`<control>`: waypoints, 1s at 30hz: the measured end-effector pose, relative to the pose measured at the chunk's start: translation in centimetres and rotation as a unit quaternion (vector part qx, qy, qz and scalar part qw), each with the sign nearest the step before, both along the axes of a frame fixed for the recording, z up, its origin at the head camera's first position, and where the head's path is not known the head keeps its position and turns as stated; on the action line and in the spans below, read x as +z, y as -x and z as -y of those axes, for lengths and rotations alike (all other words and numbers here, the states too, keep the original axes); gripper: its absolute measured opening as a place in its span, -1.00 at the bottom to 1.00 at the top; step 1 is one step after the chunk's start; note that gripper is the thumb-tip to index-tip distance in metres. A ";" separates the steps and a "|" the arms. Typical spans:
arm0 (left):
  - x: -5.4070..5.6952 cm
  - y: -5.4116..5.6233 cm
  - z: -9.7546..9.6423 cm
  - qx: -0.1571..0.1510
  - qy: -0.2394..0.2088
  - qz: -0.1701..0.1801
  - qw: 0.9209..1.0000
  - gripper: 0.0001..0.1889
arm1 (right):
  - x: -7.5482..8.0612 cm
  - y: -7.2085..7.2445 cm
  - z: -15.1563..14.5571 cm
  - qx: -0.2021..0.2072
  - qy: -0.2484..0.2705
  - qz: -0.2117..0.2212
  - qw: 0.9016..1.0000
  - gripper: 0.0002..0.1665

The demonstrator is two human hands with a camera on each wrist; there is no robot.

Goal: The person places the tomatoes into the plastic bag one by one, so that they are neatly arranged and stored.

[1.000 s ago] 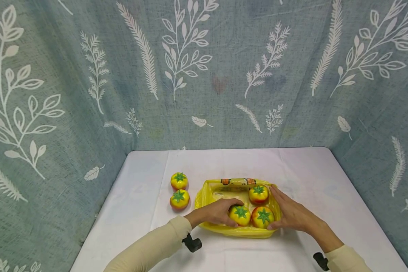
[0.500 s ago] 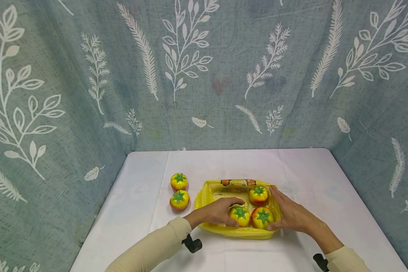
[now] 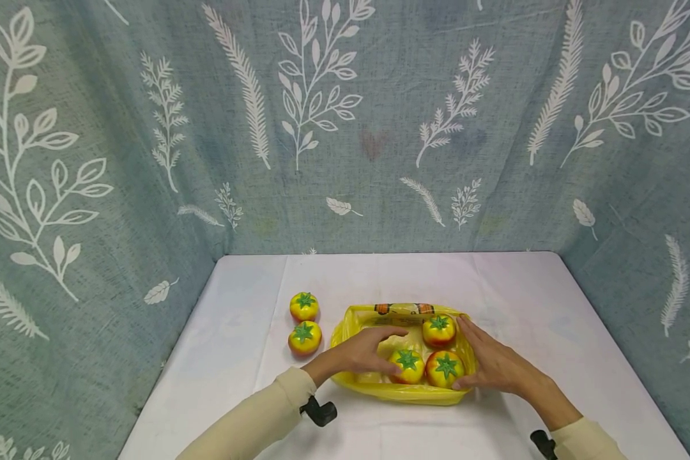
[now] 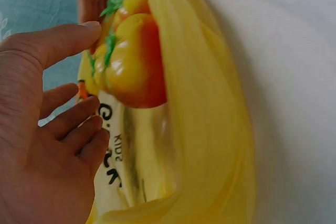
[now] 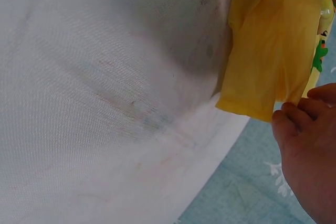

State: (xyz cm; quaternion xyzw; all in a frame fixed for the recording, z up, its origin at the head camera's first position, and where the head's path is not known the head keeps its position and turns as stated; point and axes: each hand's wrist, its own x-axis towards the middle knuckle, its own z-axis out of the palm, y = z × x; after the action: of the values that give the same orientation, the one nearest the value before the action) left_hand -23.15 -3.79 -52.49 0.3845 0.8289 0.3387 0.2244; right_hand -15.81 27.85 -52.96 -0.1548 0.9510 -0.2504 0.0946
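Observation:
A yellow plastic bag (image 3: 399,394) with printed writing stands open in a tray shape. Inside it, toward the right, are three toy tomatoes, yellow and red with green star-shaped tops: a near left one (image 3: 408,369), a near right one (image 3: 445,369) and a far one (image 3: 439,330). My left hand (image 3: 365,351) hovers over the bag's left part, thumb and fingers spread apart beside the near left tomato. My right hand (image 3: 497,363) grips the bag's right end, its thumb at the near corner. In the right wrist view, its fingertips (image 5: 302,113) bend over the yellow edge.
Two more toy tomatoes, a near one (image 3: 305,338) and a far one (image 3: 304,306), sit on the white table (image 3: 253,300) left of the bag. A grey-green curtain (image 3: 345,236) with white leaf prints encloses the table at the back and sides.
My left hand has let go of the near left tomato and drawn back to the left, its fingers now apart from it. The right hand has stayed at the bag's right end.

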 end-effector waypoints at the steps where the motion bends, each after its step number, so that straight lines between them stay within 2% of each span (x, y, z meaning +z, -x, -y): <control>1: 0.2 0.0 0.2 0.004 -0.005 -0.001 1.000 -0.18 | 0.0 0.0 0.0 0.000 0.000 0.001 1.000 0.58; 10: 1.5 0.5 2.1 0.038 -0.037 0.005 0.999 -0.24 | 0.1 0.0 0.1 -0.004 -0.009 0.002 1.000 0.58; 18: 1.7 1.2 4.8 0.106 -0.062 0.008 0.992 -0.26 | 0.0 0.0 0.1 -0.005 -0.008 0.003 1.000 0.58; 27: 1.5 1.8 7.9 0.155 -0.111 0.002 0.982 -0.29 | 0.1 0.0 0.0 -0.002 -0.003 0.006 1.000 0.58; 30: 1.5 1.8 8.8 0.174 -0.111 -0.003 0.978 -0.30 | 0.1 0.0 0.0 -0.001 -0.002 0.004 1.000 0.58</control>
State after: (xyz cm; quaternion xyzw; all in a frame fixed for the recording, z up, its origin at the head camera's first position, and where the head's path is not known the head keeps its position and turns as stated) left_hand -24.98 -12.61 -50.99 0.2577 0.8414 0.4610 0.1150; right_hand -15.79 27.87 -52.88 -0.1530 0.9513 -0.2489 0.0984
